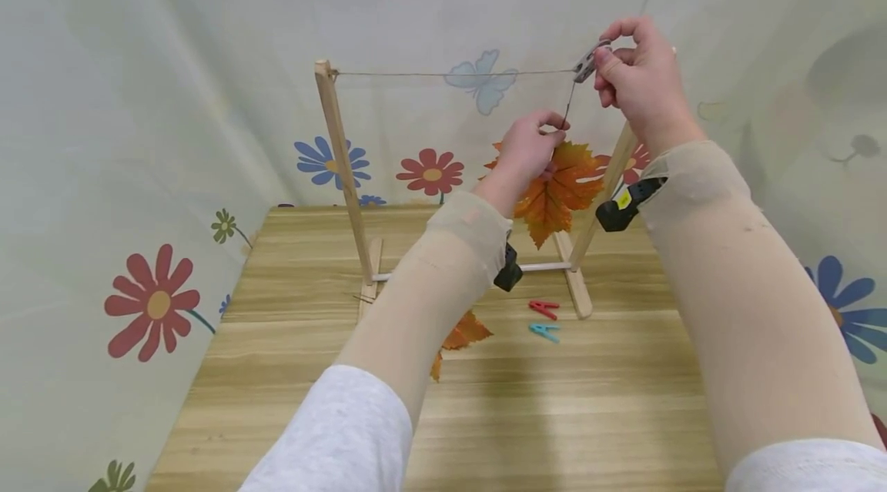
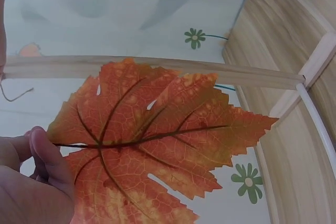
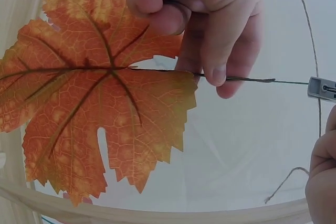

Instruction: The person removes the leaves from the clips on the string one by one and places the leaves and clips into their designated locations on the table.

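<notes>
My left hand (image 1: 530,147) pinches the dark stem of an orange-red artificial maple leaf (image 1: 560,195) between thumb and fingers. The leaf hangs below that hand, its veins plain in the left wrist view. From the stem a thin dark strand (image 3: 291,82) runs up to a grey clothespin (image 1: 587,65), which sits at the right part of the twine (image 1: 416,75). My right hand (image 1: 644,80) grips the clothespin by its upper end, thumb against the near side. In the right wrist view the clothespin's tip (image 3: 321,87) overlaps the twine.
A wooden stand carries the twine between its left post (image 1: 344,169) and right post (image 1: 601,207). On the wooden table (image 1: 610,392) lie a red clothespin (image 1: 543,309), a teal clothespin (image 1: 544,332) and another orange leaf (image 1: 467,330), partly behind my left forearm. A flowered curtain stands behind.
</notes>
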`<state>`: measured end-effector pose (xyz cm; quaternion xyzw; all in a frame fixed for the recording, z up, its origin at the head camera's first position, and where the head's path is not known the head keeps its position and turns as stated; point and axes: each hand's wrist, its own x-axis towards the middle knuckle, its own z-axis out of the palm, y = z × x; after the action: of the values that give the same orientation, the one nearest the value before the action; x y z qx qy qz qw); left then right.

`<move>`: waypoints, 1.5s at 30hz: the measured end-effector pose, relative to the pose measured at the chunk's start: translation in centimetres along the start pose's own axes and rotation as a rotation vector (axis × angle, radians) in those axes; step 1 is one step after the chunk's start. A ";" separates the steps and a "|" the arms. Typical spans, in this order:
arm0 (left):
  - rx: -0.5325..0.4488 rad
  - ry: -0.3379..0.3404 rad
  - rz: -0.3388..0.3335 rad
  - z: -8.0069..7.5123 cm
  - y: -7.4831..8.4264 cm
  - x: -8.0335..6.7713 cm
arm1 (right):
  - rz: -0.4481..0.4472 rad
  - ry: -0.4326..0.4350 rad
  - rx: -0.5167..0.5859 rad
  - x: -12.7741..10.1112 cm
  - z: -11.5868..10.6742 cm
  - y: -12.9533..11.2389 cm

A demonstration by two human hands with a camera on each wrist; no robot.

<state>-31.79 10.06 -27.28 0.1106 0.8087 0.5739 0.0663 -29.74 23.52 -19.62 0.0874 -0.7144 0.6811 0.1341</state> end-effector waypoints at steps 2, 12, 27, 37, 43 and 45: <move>0.001 -0.005 -0.001 -0.1 -0.1 0.0 | 0.004 0.010 0.024 0.0 0.0 0.0; 0.012 -0.001 -0.013 -0.2 -0.4 0.1 | -0.028 0.083 0.101 0.0 -0.1 -0.3; -0.088 -0.005 0.025 -0.6 -2.6 0.2 | 0.001 0.133 0.136 -0.6 -1.1 -0.2; -0.095 0.033 0.011 -0.6 -3.7 0.5 | 0.008 0.120 0.114 -1.3 -1.6 1.5; -0.155 0.033 0.001 -0.8 -4.5 0.3 | 0.013 0.114 0.084 -2.3 -1.6 3.4; -0.157 0.041 0.001 -1.0 -4.8 0.2 | 0.016 0.118 0.102 -2.6 -1.4 4.2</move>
<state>-32.68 7.67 -31.45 0.0938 0.7623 0.6378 0.0577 -28.47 25.05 -24.37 0.0482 -0.6705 0.7215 0.1661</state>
